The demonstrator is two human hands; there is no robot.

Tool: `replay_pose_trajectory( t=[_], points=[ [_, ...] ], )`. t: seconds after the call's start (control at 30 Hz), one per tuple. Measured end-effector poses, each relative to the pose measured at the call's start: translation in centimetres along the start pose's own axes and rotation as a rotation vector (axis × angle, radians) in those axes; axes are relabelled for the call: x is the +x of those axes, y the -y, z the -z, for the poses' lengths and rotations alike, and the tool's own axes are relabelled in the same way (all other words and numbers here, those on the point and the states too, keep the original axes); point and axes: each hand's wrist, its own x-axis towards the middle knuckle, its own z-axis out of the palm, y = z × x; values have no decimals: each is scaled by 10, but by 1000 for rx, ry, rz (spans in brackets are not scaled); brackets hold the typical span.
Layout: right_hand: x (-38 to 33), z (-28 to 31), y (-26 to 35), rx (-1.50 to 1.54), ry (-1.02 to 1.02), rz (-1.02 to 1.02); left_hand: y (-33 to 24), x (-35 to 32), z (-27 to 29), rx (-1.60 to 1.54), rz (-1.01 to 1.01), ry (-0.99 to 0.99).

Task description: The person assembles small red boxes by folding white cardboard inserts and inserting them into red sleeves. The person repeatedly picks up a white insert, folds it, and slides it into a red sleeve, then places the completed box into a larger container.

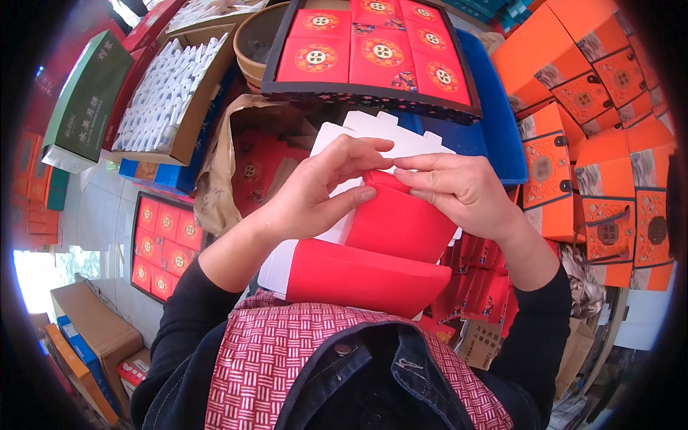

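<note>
A partly folded red paper carton (398, 228) with a white inner face lies in front of my chest. Its white tabbed panel sticks out beyond my fingers, and a wide red panel is bent up on the side near my apron. My left hand (324, 188) grips the carton's far end, thumb on the red face. From the other side, my right hand (462, 192) pinches the same folded red edge between thumb and fingers. The fingertips of both hands nearly meet there.
Beyond the carton, a dark tray of red square boxes (373, 97) rests over a blue plastic bin (494, 107). Orange boxes (545, 172) are stacked at right. At left are an open box of white packets (168, 89), a green box (89, 100) and another tray of red boxes (165, 244).
</note>
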Motion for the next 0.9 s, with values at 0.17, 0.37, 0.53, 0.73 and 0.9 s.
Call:
replay_pose_trajectory(
  t=[0.17,0.37,0.53,0.73,0.9],
  points=[
    [-1,0,-7,16,-13,1,-2,5,-2,207,27,16],
    [-29,33,-25,435,-254,-226,6,0,6,106,24,-55],
    [-59,4,-28,711,-277,-471,11,2,6,71,27,-40],
    [-55,-16,-18,839,-501,-678,17,2,5,73,4,-40],
    [-43,-16,-13,555,-415,-602,10,9,-7,151,75,-24]
  ],
)
